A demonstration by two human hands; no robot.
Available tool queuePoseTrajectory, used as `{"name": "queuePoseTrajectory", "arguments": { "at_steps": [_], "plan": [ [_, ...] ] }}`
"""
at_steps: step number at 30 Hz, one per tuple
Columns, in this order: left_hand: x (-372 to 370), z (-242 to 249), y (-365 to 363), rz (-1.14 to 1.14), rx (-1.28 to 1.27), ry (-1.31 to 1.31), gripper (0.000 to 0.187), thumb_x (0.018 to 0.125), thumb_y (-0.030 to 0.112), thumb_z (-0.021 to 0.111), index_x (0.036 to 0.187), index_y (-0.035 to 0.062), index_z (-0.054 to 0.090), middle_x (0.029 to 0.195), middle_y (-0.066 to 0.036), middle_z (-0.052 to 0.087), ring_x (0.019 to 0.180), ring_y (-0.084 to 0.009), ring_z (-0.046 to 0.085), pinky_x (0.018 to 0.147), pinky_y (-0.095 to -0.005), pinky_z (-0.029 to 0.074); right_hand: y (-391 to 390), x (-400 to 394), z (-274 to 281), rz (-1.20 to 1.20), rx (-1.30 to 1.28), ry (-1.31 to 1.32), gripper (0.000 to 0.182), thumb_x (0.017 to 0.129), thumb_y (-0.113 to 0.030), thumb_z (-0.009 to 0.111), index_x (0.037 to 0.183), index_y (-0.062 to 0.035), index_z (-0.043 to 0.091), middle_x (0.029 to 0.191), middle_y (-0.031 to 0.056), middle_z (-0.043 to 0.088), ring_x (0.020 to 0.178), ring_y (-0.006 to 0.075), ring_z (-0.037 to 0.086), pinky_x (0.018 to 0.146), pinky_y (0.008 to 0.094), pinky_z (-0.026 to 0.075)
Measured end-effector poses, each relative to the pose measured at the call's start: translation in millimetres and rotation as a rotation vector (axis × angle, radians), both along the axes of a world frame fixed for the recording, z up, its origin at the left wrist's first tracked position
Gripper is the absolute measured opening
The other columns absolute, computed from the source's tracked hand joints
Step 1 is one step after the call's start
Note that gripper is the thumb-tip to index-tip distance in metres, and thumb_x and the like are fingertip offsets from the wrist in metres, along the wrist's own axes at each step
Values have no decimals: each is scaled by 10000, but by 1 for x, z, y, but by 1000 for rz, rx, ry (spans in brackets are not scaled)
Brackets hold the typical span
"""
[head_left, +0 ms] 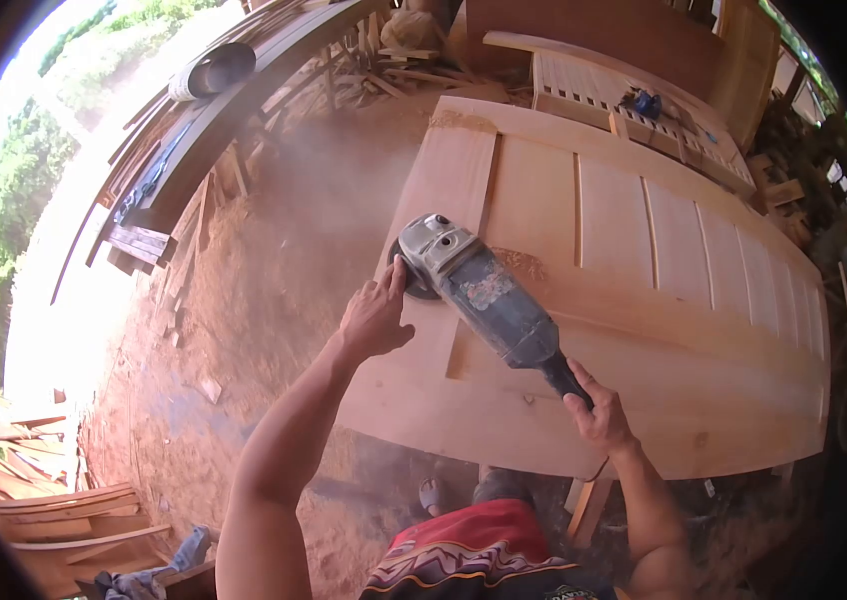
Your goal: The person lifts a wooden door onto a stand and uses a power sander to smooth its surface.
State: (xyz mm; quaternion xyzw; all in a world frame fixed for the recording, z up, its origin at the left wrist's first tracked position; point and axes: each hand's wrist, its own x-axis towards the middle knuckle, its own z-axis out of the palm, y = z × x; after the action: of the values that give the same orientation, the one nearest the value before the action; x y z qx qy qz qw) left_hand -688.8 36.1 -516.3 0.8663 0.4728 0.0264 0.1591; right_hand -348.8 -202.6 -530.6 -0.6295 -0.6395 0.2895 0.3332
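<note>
- Angle grinder (479, 295): grey metal gear head, worn blue-grey body with a scuffed label, black tapered rear handle. Lying diagonally across the near left part of a wooden door, head toward the far left, handle toward the near right.
- Sanding disc (412, 282): dark, round, under the gear head, at the door's left stile; whether flat on the wood cannot be told.
- Wooden door (644, 330): pale unfinished timber, smooth, laid flat; long recessed vertical panels separated by narrow raised strips, wide plain rail along the near edge. Small heap of sawdust (522, 262) just beside the grinder body.
- Left hand (376, 318): fingers extended and slightly spread, fingertips up against the grinder head at the disc side; not wrapped around anything visible.
- Right hand (599, 412): clenched around the black rear handle, thumb over the top.
- Haze of fine dust hanging over the reddish, sawdust-covered ground (244, 330) left of the door.
- Louvred wooden panel (634, 115) beyond the door's far end, slatted, same pale timber, a small blue object (647, 103) resting on it.
- Stacked planks (64, 510) at the near left, rough-edged.
</note>
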Motion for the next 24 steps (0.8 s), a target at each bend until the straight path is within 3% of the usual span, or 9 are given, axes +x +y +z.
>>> {"name": "queuePoseTrajectory", "arguments": {
  "at_steps": [5,9,11,17,20,23,24],
  "plan": [
    [77,-10,118,-7,14,-38,1103,776,279,763,1610,-68,130,1547,-214,448,1252,-437,568,1062,-477,488,102,73,3,-64,-99,75,581,1010,-283,613,1507,-4,497,1306,275,670,1107,333,705,963,381,525],
    [115,-8,143,27,21,40,1081,794,279,738,1614,-57,120,1512,-219,473,1252,-427,564,1071,-482,480,132,103,5,-73,-137,77,590,1013,-297,604,1516,-11,489,1299,264,677,1116,331,701,969,380,521],
    [120,-3,138,36,17,48,1037,807,263,733,1604,-43,145,1474,-223,497,1252,-423,566,1057,-489,484,135,109,15,-79,-214,94,589,1011,-294,605,1516,-14,492,1315,259,673,1172,343,683,1011,383,503],
    [96,-7,75,76,-63,5,678,861,107,655,1448,-26,344,1315,-267,566,1174,-467,590,967,-543,496,79,108,3,64,45,24,560,986,-248,648,1474,2,535,1362,258,648,1327,405,586,1100,408,450],
    [93,-24,53,103,-29,-45,566,855,-25,542,1396,-27,372,1207,-276,603,1057,-484,629,910,-572,496,62,117,0,117,129,-30,552,986,-241,651,1468,4,538,1347,264,654,1286,418,612,1069,400,474],
    [110,-36,63,20,71,-67,592,873,-22,541,1433,-76,359,1204,-278,597,1018,-466,653,860,-563,523,58,121,20,-25,-206,151,543,985,-234,655,1459,9,545,1324,266,666,1243,417,644,1030,387,500],
    [119,-32,67,26,60,-75,564,871,-26,533,1410,-62,371,1178,-277,601,1010,-476,646,862,-567,516,57,125,15,-29,-123,114,546,986,-225,656,1463,11,537,1279,273,684,1165,421,685,968,388,530]
  ]
}}
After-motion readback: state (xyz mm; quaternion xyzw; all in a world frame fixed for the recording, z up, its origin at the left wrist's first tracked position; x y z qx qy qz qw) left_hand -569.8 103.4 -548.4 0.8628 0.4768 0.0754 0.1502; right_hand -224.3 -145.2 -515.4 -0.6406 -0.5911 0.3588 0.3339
